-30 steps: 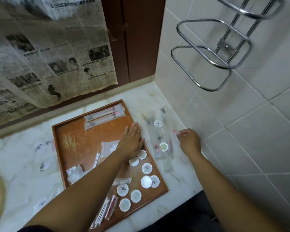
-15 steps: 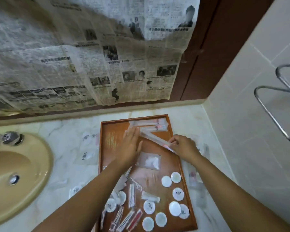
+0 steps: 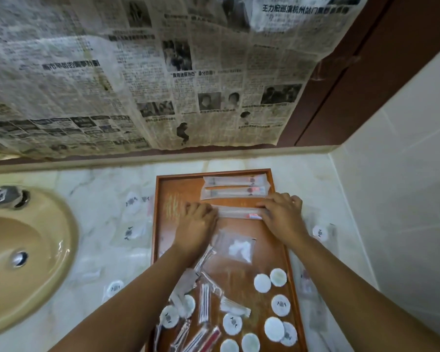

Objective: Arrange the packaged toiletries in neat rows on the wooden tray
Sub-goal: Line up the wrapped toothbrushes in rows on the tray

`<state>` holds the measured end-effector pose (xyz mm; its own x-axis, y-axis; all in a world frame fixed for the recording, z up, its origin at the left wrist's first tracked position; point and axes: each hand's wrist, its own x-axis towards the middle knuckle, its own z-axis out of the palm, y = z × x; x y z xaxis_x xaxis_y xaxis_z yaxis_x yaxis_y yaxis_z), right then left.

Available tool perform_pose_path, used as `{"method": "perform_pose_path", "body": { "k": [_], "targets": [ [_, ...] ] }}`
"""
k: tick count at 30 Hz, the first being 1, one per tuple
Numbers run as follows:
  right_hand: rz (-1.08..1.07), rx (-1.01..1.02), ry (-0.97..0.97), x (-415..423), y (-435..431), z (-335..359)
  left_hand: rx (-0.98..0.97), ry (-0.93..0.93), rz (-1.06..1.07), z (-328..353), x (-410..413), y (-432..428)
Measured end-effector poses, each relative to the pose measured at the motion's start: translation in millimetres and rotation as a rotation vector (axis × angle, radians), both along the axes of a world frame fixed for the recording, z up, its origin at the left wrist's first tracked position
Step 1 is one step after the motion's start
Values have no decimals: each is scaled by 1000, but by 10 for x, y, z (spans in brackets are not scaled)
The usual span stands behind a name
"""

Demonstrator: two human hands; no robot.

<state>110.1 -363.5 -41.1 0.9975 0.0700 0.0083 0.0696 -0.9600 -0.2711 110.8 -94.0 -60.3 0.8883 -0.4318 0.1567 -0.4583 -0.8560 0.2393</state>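
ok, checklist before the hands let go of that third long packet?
1. Ends of the third long packet held by the left hand and right hand: ok.
2. Packet lies inside the wooden tray: ok.
3. No overlap with the two long packets beyond it: ok.
4. Parallel to them: cannot tell, both ends are under the hands.
5. Room for the next row: not ok, a square clear packet lies just nearer.
6. Everything on the tray: not ok, round packets lie on the counter.
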Motion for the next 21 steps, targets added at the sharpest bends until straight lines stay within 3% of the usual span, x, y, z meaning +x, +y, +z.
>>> {"method": "perform_pose_path", "body": {
  "k": [5, 14, 19, 21],
  "targets": [
    [-76, -43, 6, -244, -44, -31, -21, 13, 57, -34, 28, -13],
    [20, -59, -51, -227, -38, -38, -10, 58, 65, -32, 95, 2],
    [-3, 5, -54, -87, -94, 85, -190, 132, 174, 129, 140, 49],
    [-43, 13, 45, -26, -83, 207, -265, 177, 243, 195, 158, 67]
  ]
}}
